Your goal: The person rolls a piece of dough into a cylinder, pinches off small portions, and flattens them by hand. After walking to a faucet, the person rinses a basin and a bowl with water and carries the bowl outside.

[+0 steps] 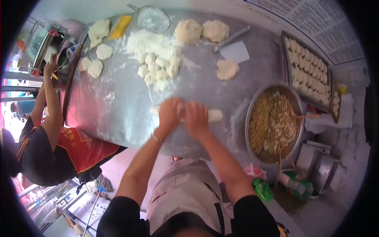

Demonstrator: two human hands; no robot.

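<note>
Dough roll [215,115] under both hands [170,113], on floured table [112,104].

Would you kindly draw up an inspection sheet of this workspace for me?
Surface: metal table, strewn with white powder.
Job's things: pale dough roll, lying crosswise near the table's front edge.
Clutter: dough balls beyond the roll; yellow item and white sheet-like item farther back.
Hands: left hand and right hand side by side on the roll, its ends showing outside them.
Cables: nothing seen on the table; thin dark lines at upper left, too small to identify.
Surroundings: co-worker at left; metal bowl of chopped filling at right.
</note>
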